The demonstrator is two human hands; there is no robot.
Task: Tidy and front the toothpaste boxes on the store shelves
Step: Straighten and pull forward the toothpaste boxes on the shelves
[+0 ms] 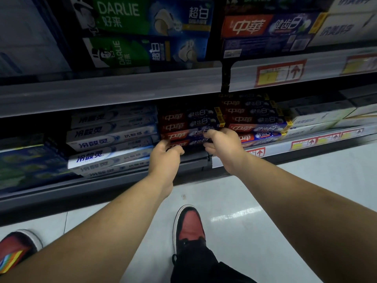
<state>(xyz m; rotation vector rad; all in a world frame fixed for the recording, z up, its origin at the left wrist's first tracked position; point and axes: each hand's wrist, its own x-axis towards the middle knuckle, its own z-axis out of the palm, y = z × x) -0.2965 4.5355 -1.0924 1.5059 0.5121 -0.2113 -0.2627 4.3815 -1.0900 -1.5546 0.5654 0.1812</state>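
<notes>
A stack of red-and-blue toothpaste boxes lies on the lower shelf, in shadow under the shelf above. My left hand grips the left end of the stack's bottom box. My right hand curls its fingers around the right end of the lower boxes in the same stack. A second stack of the same red-and-blue boxes stands just to the right, pushed further forward. White-and-blue toothpaste boxes are stacked to the left, their fronts stepped unevenly.
Green Darlie boxes and red-and-blue boxes fill the upper shelf. White boxes sit at the far right below. Price tags line the shelf rails. My red-and-black shoe stands on the pale tiled floor.
</notes>
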